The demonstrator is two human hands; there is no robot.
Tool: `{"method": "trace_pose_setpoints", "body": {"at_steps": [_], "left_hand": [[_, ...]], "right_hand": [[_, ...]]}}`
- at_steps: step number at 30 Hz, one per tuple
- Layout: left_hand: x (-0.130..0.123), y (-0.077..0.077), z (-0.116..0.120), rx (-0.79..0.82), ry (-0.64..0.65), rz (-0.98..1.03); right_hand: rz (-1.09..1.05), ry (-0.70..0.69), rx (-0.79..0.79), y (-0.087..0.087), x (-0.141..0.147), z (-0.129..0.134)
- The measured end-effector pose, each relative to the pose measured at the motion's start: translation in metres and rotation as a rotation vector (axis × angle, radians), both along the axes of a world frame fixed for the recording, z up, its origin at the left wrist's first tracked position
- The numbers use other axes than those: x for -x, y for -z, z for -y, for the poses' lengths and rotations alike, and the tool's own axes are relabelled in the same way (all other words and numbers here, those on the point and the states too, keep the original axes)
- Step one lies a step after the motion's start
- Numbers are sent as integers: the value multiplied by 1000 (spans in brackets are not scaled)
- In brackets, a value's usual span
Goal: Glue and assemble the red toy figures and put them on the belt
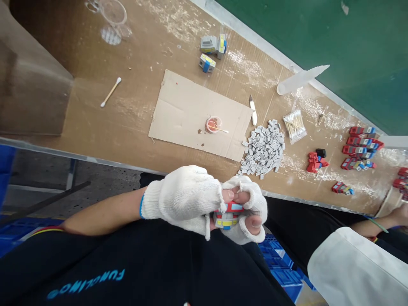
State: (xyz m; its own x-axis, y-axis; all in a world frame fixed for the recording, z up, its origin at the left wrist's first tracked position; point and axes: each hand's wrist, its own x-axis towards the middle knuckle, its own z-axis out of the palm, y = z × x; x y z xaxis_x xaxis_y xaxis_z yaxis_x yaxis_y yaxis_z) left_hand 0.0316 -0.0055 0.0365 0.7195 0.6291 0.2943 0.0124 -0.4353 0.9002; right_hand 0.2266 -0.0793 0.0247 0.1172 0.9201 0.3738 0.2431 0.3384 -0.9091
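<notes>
Both hands wear white gloves with bare fingertips and meet in front of my body, below the table's front edge. Between them is a small toy figure (pixel 228 217) in red, grey, yellow and blue. My left hand (pixel 191 199) is closed on its left side, the thumb near the red top. Fingers of my right hand (pixel 248 210) wrap round its right side and top. Part of the toy is hidden by the gloves. Beyond the hands, a small cup (pixel 213 124) of reddish liquid, a cotton swab lying across it, stands on a cardboard sheet (pixel 188 110).
Many small grey pieces (pixel 264 148) lie heaped right of the sheet. Nearby are a knife (pixel 253 110), bagged swabs (pixel 295 126), a white bottle (pixel 301 80), grey toy parts (pixel 208 63) and red figures (pixel 357 148). Another person's arm (pixel 379 223) is at the right.
</notes>
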Motion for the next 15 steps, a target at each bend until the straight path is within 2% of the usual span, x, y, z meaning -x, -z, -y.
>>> {"method": "trace_pose_setpoints", "body": {"at_steps": [2, 3, 8, 11, 15], "left_hand": [[-3, 4, 3, -179, -70, 41], [-5, 5, 4, -250, -116, 72], [-16, 9, 7, -441, -363, 76], [-18, 8, 6, -499, -413, 54], [-15, 11, 9, -535, -414, 49]], "right_hand": [[-82, 78, -157, -3, 12, -9], [-108, 82, -176, -6, 17, -13], [-133, 61, -141, -12, 30, -19], [-160, 86, -164, -10, 36, -19], [-216, 166, -184, -6, 45, -19]]}}
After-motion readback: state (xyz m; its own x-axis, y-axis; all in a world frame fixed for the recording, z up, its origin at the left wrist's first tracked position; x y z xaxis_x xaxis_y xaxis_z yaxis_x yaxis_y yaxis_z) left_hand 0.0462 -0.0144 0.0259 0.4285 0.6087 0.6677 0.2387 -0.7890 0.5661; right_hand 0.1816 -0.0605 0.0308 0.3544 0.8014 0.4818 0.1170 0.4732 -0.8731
